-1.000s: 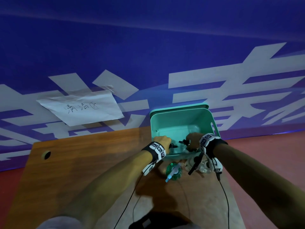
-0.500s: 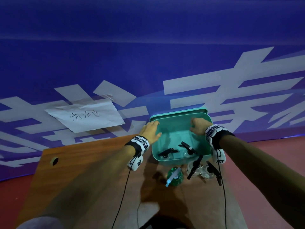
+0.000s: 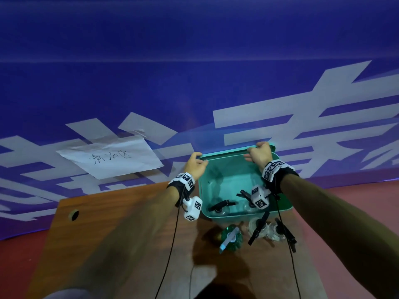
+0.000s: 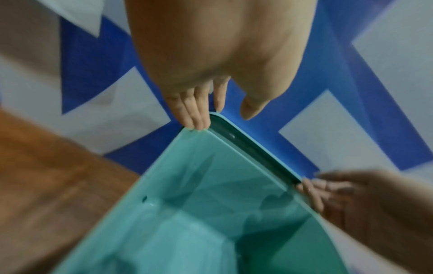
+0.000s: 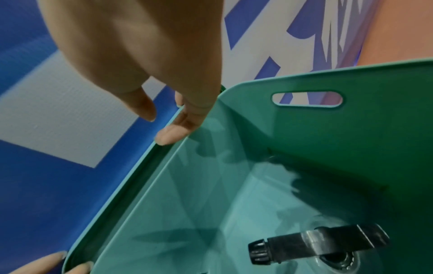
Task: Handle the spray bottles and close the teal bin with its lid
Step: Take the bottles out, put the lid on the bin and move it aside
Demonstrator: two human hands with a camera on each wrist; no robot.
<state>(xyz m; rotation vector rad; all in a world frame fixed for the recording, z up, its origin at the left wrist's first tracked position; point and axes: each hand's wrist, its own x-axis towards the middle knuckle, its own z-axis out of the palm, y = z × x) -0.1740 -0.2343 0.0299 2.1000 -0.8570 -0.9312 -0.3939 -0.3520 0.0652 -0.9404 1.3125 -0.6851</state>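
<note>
The open teal bin (image 3: 224, 175) stands at the table's far edge. Its teal lid (image 3: 226, 151) stands upright behind it, against the blue wall. My left hand (image 3: 197, 161) touches the lid's far left corner (image 4: 253, 148) with its fingertips (image 4: 194, 120), thumb apart. My right hand (image 3: 255, 152) has its fingers (image 5: 173, 133) on the lid's top edge (image 5: 112, 200) near the right corner, with the thumb free. Two clear spray bottles with black triggers (image 3: 220, 207) (image 3: 245, 196) lie inside the bin (image 5: 328, 129); one trigger head (image 5: 316, 241) shows in the right wrist view.
In front of the bin stand a green spray bottle (image 3: 231, 236) and two clear ones with black triggers (image 3: 258, 228) (image 3: 280, 231). The wooden table (image 3: 108, 234) has a cable hole (image 3: 74, 215). A paper sign (image 3: 112, 156) is taped to the wall. Wrist cables hang below my arms.
Both hands let go of the two bottles in the bin and moved away from me, up to the lid's top edge. My head has tilted upward.
</note>
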